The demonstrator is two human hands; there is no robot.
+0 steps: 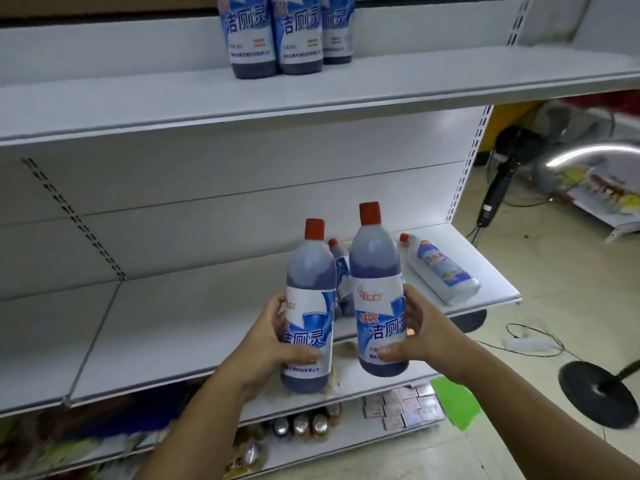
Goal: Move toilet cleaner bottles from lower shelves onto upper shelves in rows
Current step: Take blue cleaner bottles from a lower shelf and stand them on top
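My left hand (pixel 277 344) grips a red-capped toilet cleaner bottle (pixel 310 271) full of dark blue liquid, upright above the lower shelf (pixel 180 344). My right hand (pixel 420 329) holds a second, matching bottle (pixel 377 271) upright beside it, slightly higher. Behind them a third blue bottle (pixel 341 268) stands mostly hidden. A white bottle (pixel 441 271) with a red cap lies on its side at the shelf's right end. On the upper shelf (pixel 173 98), three blue bottles (pixel 282 32) stand close together.
The shelf unit's right edge (pixel 464 174) borders a tiled aisle with a floor fan base (pixel 597 393), cables and a black fan (pixel 512 161). Below the lower shelf sit small boxes (pixel 403 407) and foil-capped bottles (pixel 301 424).
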